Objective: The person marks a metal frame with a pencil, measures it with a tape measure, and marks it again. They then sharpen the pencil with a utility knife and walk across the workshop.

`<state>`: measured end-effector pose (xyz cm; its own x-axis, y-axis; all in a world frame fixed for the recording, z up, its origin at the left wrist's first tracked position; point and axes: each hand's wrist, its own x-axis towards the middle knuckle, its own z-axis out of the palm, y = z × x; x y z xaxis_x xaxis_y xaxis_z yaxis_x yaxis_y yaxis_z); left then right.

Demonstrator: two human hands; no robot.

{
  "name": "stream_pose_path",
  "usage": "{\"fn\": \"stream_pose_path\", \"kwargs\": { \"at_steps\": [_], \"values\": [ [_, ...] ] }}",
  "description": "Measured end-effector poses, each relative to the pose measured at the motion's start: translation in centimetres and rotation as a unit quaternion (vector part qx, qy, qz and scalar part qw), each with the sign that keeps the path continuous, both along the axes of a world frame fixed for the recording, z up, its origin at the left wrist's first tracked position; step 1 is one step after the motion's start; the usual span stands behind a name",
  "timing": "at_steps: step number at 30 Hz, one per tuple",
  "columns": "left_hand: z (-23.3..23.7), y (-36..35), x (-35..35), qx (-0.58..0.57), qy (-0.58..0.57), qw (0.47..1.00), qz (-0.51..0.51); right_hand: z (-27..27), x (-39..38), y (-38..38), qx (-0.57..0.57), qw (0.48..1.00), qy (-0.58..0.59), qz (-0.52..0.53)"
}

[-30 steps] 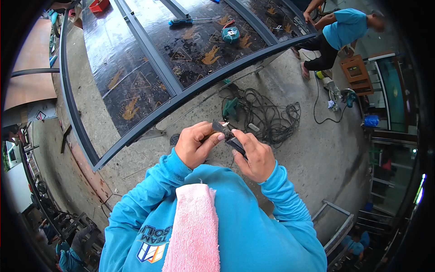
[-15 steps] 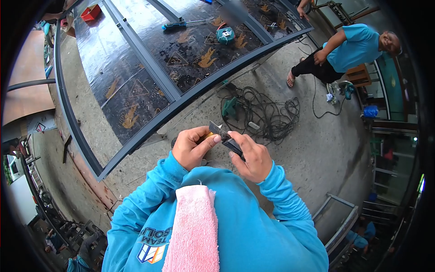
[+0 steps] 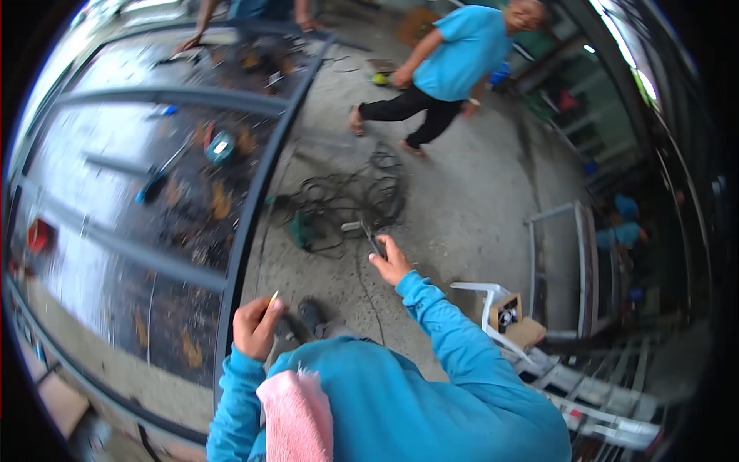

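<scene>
Low on the left, my left hand (image 3: 255, 329) is closed around a pencil (image 3: 274, 296), its pale pointed tip sticking up past the thumb. It is close to the edge of a dark metal frame (image 3: 245, 223). My right hand (image 3: 391, 262), farther forward, grips a cutter knife (image 3: 372, 242) with a thin blade pointing up and away; its handle is mostly hidden by the fingers. The two hands are well apart. Beyond the right hand, tangled black cables (image 3: 369, 189) and a green tool (image 3: 299, 229) lie on the floor.
On the framed table lie a tape measure (image 3: 219, 146), a screwdriver (image 3: 152, 183) and a red box (image 3: 37, 235). A person (image 3: 462, 58) walks ahead; another person's hands (image 3: 306, 23) rest at the far end. A white chair (image 3: 493, 296) and ladder (image 3: 585, 393) stand right.
My hands have separated: they were together with the blade against the pencil. The view has swung right. The person in blue has gone from standing to walking.
</scene>
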<state>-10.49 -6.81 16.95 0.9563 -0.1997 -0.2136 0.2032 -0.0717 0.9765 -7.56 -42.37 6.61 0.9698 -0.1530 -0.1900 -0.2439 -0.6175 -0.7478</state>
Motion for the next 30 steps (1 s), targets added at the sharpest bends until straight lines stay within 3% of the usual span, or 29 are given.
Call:
{"fn": "stream_pose_path", "kwargs": {
  "at_steps": [1, 2, 4, 6, 7, 8, 9, 10, 11, 12, 13, 14, 15, 16, 17, 19, 22, 23, 25, 27, 28, 30],
  "values": [
    [-0.3, 0.3, 0.3, -0.005, 0.008, 1.000, -0.028, -4.9, -2.6, -4.3, -0.059, 0.993, 0.051, -0.087],
    [-1.0, 0.4, 0.4, -0.011, 0.020, 0.999, -0.041, -4.8, -5.1, -7.0, -0.056, 0.961, 0.192, -0.190],
    [-2.3, 0.5, 0.9, -0.026, 0.016, 0.997, -0.075, -7.1, -11.8, -13.5, -0.089, 0.903, 0.268, -0.323],
    [-3.6, 1.1, 1.0, -0.037, 0.033, 0.994, -0.101, -6.7, -19.5, -18.4, -0.022, 0.838, 0.304, -0.453],
    [-4.6, 1.4, 1.2, -0.039, 0.034, 0.991, -0.123, -7.2, -23.8, -22.4, 0.113, 0.824, 0.302, -0.466],
    [-4.8, 1.0, 1.5, -0.044, 0.032, 0.991, -0.121, -6.2, -27.3, -24.5, 0.155, 0.794, 0.262, -0.526],
    [-5.0, 1.0, 1.5, -0.046, 0.032, 0.992, -0.117, -4.6, -29.9, -26.3, 0.132, 0.791, 0.255, -0.540],
    [-7.8, 2.3, 2.3, -0.046, 0.040, 0.983, -0.175, -1.2, -31.6, -28.2, 0.081, 0.816, 0.299, -0.489],
    [-4.3, 0.9, 1.7, -0.011, 0.020, 0.985, -0.172, 1.5, -32.8, -30.4, 0.067, 0.804, 0.288, -0.516],
    [-4.1, 0.4, 2.1, -0.013, 0.032, 0.983, -0.179, 4.1, -34.0, -32.6, 0.054, 0.792, 0.277, -0.542],
    [-4.0, 0.2, 2.4, -0.012, 0.046, 0.981, -0.186, 8.5, -34.7, -34.8, -0.077, 0.831, 0.323, -0.447],
    [-3.4, -0.3, 2.7, -0.009, 0.036, 0.980, -0.198, 13.1, -35.3, -36.7, -0.241, 0.831, 0.371, -0.338],
    [-2.6, -0.9, 3.0, -0.005, 0.027, 0.978, -0.209, 17.8, -35.8, -38.7, -0.391, 0.794, 0.394, -0.248],
    [-1.9, -1.5, 3.3, -0.001, 0.017, 0.975, -0.220, 20.5, -37.7, -43.1, -0.142, 0.765, 0.250, -0.576],
    [-1.4, -2.3, 3.6, 0.002, 0.004, 0.978, -0.208, 24.8, -37.6, -45.3, -0.320, 0.787, 0.297, -0.437],
    [-0.6, -3.9, 4.1, 0.007, -0.020, 0.981, -0.195, 32.8, -38.7, -48.0, -0.373, 0.721, 0.176, -0.557],
    [-1.7, -5.3, 5.9, 0.047, 0.021, 0.979, -0.199, 39.6, -38.6, -50.3, -0.313, 0.615, -0.126, -0.713],
    [-1.9, -6.3, 6.1, 0.041, 0.018, 0.981, -0.187, 39.8, -37.4, -50.5, -0.276, 0.593, -0.198, -0.730],
    [-2.6, -9.0, 6.3, 0.017, 0.017, 0.986, -0.168, 38.2, -34.2, -49.8, -0.199, 0.638, -0.170, -0.724],
    [-3.7, -12.3, 6.4, -0.024, 0.016, 0.988, -0.153, 29.0, -29.7, -52.0, -0.325, 0.588, -0.175, -0.719],
    [-4.5, -13.9, 6.4, -0.049, 0.015, 0.988, -0.144, 23.9, -27.9, -50.3, -0.309, 0.643, -0.105, -0.693],
    [-5.6, -17.7, 5.8, -0.106, 0.015, 0.986, -0.131, 8.9, -23.0, -50.1, -0.090, 0.763, 0.003, -0.640]
  ]
}}
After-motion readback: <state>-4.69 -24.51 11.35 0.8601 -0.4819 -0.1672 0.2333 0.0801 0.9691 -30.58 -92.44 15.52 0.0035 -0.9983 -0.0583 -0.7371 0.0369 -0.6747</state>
